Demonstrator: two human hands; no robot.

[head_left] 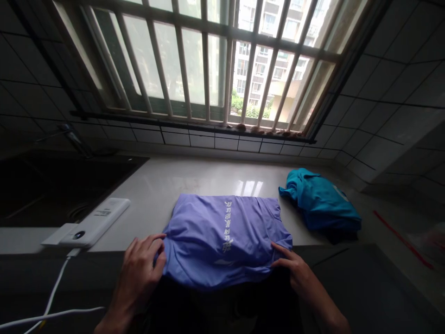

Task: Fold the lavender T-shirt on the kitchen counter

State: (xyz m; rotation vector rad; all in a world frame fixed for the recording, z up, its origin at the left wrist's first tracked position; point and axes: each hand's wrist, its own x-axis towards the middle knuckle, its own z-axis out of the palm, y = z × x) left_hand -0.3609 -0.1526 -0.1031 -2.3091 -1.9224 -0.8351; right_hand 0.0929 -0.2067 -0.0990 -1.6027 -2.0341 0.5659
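Barred window (pixel 215 60) spanning the far wall above a tiled sill. Below it, the pale table (pixel 194 178) runs left to right, with a dark sink (pixel 52 185) set into its far left part. At centre near, a purple shirt (pixel 222 236) lies folded on the table, a line of white lettering down its middle; its near edge hangs slightly over the table's front edge. To the right and a little farther off, apart from the purple shirt, a teal garment (pixel 320 204) lies bundled. At left near, a white power bank (pixel 93 222) rests on the table edge, a white cable (pixel 52 297) trailing from it down and leftward.

Left hand (pixel 141 269): at the near left corner of the purple shirt, fingers curled onto the cloth edge, grasping it. Right hand (pixel 295 269): at the near right corner, fingers extended and resting on the fabric; whether it pinches the cloth cannot be told. The shirt thus lies between the two hands, extending away from them toward the window.
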